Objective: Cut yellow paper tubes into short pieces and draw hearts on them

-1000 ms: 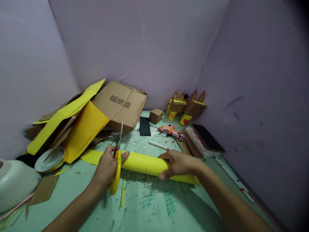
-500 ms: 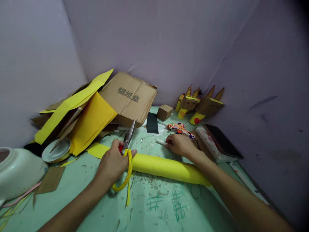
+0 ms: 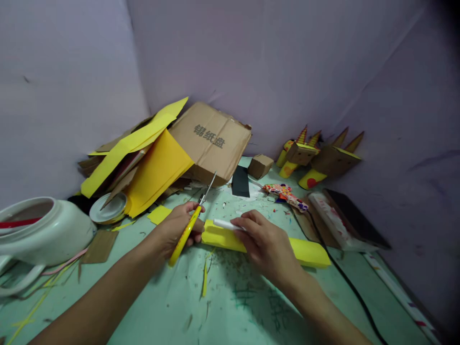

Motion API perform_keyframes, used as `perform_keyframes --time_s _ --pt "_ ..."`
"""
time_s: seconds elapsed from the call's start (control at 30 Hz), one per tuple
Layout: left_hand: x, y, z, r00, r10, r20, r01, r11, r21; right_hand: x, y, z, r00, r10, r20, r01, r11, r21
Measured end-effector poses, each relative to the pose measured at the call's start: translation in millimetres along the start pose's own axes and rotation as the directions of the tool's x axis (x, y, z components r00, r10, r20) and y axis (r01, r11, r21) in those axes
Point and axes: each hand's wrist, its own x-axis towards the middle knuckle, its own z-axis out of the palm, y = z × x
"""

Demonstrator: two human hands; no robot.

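Yellow paper roll (image 3: 305,252): long, smooth tube, slightly flattened, lying across the pale green worktop (image 3: 230,311) before the person. Right hand (image 3: 264,244) rests on its middle, its grip closed on a white marker pen (image 3: 226,224). Left hand (image 3: 179,229) at the roll's left end, its grip closed on yellow-handled scissors (image 3: 190,223), blades pointing away. Behind, a brown cardboard sheet (image 3: 212,143) printed "锡纸盘". Green scribbled writing on the worktop, illegible.

"锡纸盘" in dark print on the flattened cardboard box (image 3: 212,143); green scribbled characters on the tabletop (image 3: 251,297), unreadable.
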Motion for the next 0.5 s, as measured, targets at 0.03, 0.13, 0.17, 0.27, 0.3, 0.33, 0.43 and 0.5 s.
perform_keyframes --time_s 0.03,0.13,0.17,0.27,0.3,0.33,0.43,0.5 --pt "1.1 -1.3 -1.0 1.000 0.000 0.002 0.000 1.000 -0.004 1.4 1.8 3.5 1.000 -0.012 0.014 0.012 1.000 -0.024" --pt "2.5 -2.3 -1.6 1.000 0.001 -0.002 -0.001 1.000 -0.022 3.3 4.6 8.7 0.998 -0.058 0.012 0.058 0.996 -0.072" --pt "2.3 -2.0 -1.1 1.000 0.000 -0.006 0.000 1.000 -0.028 3.2 4.6 9.7 0.998 -0.069 0.005 0.069 0.995 -0.075" --pt "1.4 -0.9 0.5 1.000 0.003 -0.021 -0.004 0.999 -0.045 2.6 3.4 13.2 0.996 -0.084 -0.017 0.083 0.995 -0.064" --pt "1.0 -0.7 0.8 1.000 0.006 -0.023 -0.007 0.999 -0.049 2.4 3.0 14.6 0.996 -0.084 -0.025 0.083 0.995 -0.060" --pt "0.7 -0.7 0.9 1.000 0.008 -0.022 -0.009 0.999 -0.051 2.4 2.7 16.1 0.996 -0.084 -0.036 0.082 0.995 -0.057" --pt "0.1 -0.8 -0.3 1.000 0.008 -0.008 -0.008 0.999 -0.038 2.6 2.3 19.6 0.995 -0.084 -0.060 0.081 0.995 -0.049" --pt "-0.2 -0.5 -1.5 1.000 0.009 0.004 -0.009 1.000 -0.022 2.9 2.2 20.8 0.995 -0.080 -0.065 0.077 0.996 -0.041"
